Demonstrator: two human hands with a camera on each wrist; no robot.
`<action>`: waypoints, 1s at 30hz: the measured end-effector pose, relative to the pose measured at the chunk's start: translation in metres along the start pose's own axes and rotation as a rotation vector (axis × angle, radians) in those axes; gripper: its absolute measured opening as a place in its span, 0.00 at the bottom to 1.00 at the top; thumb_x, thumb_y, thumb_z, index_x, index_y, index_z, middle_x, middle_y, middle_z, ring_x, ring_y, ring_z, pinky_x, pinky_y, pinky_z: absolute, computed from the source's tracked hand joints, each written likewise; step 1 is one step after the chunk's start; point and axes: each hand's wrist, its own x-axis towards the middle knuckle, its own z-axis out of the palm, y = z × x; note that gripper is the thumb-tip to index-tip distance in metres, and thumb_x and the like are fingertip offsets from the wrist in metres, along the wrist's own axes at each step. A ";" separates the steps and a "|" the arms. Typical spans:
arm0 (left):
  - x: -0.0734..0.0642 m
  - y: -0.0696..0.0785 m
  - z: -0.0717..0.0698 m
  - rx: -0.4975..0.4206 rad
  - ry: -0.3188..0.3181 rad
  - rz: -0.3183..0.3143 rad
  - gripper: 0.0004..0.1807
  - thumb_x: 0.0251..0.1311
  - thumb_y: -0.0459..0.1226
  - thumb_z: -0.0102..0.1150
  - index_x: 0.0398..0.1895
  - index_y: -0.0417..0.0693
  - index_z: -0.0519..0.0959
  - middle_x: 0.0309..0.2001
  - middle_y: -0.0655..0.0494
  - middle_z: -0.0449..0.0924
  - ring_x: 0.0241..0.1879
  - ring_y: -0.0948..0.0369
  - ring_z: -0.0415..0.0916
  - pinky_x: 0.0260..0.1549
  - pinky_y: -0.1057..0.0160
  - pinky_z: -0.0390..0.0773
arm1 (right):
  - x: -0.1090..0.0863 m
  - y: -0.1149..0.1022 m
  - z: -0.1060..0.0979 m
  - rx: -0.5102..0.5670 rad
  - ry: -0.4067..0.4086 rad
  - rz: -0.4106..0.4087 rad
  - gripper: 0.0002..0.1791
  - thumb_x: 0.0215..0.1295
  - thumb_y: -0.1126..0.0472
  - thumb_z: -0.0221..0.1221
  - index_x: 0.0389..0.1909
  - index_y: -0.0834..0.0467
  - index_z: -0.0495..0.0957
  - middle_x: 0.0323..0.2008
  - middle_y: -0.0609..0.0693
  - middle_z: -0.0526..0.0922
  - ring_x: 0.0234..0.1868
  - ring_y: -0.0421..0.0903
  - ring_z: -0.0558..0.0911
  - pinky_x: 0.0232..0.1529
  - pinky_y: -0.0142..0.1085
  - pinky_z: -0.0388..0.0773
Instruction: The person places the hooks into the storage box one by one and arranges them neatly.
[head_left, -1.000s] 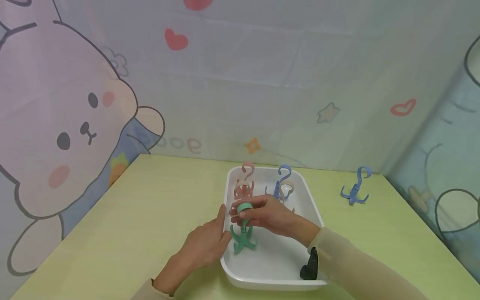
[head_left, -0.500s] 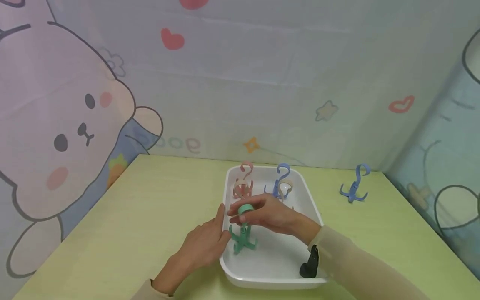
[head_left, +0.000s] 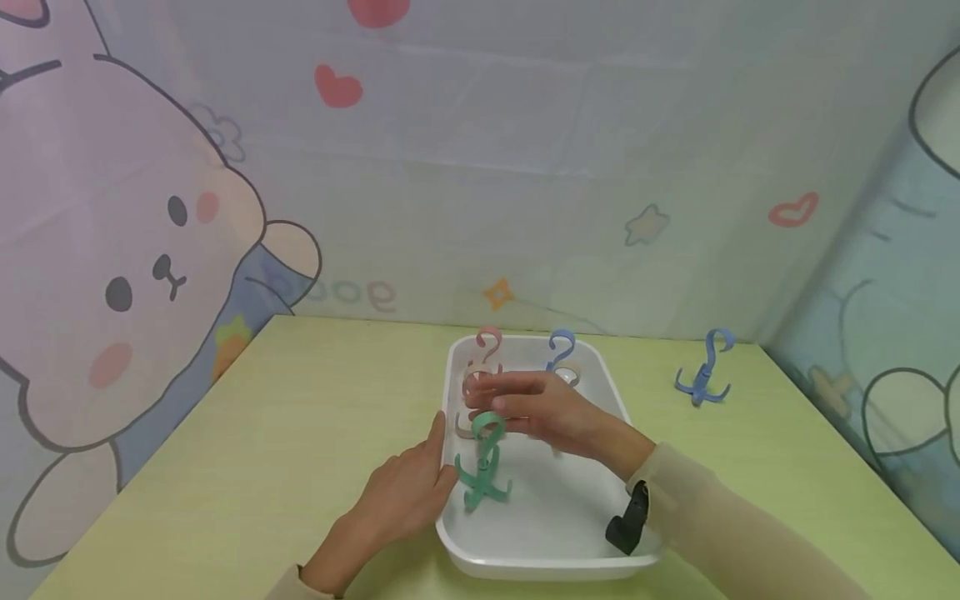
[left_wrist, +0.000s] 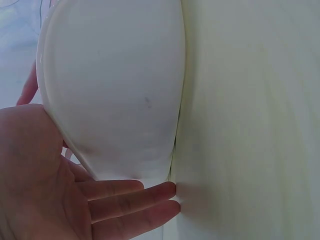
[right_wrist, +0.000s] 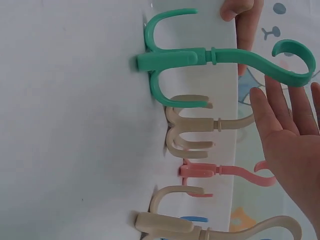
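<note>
A green swivel hook with several curved prongs (head_left: 482, 479) stands upright in the white tray (head_left: 547, 568), near its left wall. My right hand (head_left: 553, 412) hovers just behind and above its curled top, fingers extended and holding nothing. In the right wrist view, the fingertips of that hand (right_wrist: 295, 145) lie close to the curl of the green hook (right_wrist: 172, 59). My left hand (head_left: 405, 487) rests at the tray's left rim; the left wrist view shows its straight fingers (left_wrist: 132, 202) against the outer wall (left_wrist: 115, 95).
Farther back in the tray stand a pink hook (head_left: 489, 342), a blue hook (head_left: 561, 343) and two beige hooks, a nearer one (right_wrist: 197, 125) and another (right_wrist: 167, 222), partly hidden by my right hand in the head view. Another blue hook (head_left: 703, 379) stands on the table, right of the tray.
My right hand has let go of the green hook's curled top and moved slightly back and up. The green hook stays standing in the tray. My left hand keeps its place.
</note>
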 end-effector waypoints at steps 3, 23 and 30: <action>-0.001 0.000 0.001 0.005 0.002 -0.005 0.40 0.72 0.40 0.46 0.84 0.36 0.52 0.59 0.41 0.83 0.34 0.56 0.78 0.27 0.56 0.73 | -0.001 -0.007 -0.002 -0.013 0.021 -0.012 0.33 0.75 0.59 0.62 0.76 0.67 0.68 0.67 0.57 0.82 0.65 0.52 0.84 0.67 0.43 0.78; -0.005 0.001 -0.004 0.006 0.008 -0.004 0.40 0.71 0.40 0.46 0.84 0.35 0.52 0.59 0.40 0.83 0.34 0.55 0.80 0.27 0.54 0.75 | -0.028 -0.039 -0.037 -0.056 0.257 -0.082 0.22 0.79 0.64 0.55 0.69 0.60 0.77 0.55 0.46 0.89 0.58 0.46 0.88 0.61 0.42 0.81; -0.005 0.001 -0.002 0.013 -0.001 -0.012 0.40 0.72 0.41 0.44 0.84 0.34 0.51 0.64 0.38 0.81 0.36 0.54 0.80 0.28 0.54 0.75 | -0.040 -0.043 -0.051 -0.049 0.371 -0.060 0.18 0.79 0.60 0.58 0.65 0.58 0.80 0.53 0.49 0.90 0.56 0.45 0.89 0.59 0.41 0.82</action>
